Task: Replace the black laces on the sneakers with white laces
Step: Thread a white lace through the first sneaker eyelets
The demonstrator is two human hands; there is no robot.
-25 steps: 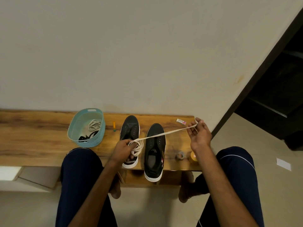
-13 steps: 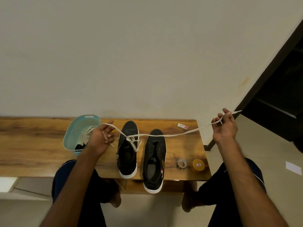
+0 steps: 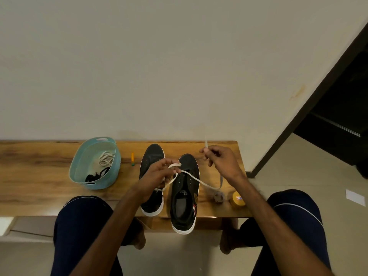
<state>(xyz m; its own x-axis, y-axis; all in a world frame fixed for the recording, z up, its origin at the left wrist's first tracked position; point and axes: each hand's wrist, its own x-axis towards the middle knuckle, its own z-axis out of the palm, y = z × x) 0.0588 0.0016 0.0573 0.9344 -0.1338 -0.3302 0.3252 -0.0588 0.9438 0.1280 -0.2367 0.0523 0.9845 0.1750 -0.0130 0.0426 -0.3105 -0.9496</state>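
Two black sneakers with white soles stand side by side on the wooden bench, toes to the wall: the left sneaker [image 3: 151,160] and the right sneaker [image 3: 185,196], both without laces. My left hand [image 3: 159,176] hovers over the left sneaker and pinches one part of a white lace [image 3: 196,179]. The lace sags across the right sneaker down to the bench and rises to my right hand [image 3: 221,162], which pinches the other end; its tip sticks up above my fingers.
A light blue basket [image 3: 79,166] at the left holds another white lace [image 3: 106,158] and black laces [image 3: 95,176]. A small orange item [image 3: 132,158] lies beside it. A small ring-shaped object [image 3: 218,196] and a yellow jar [image 3: 238,200] sit at the bench's right end [image 3: 239,176].
Both hands have come in from wide apart to just above the sneakers. The lace, stretched out half a second ago, now hangs slack between them.
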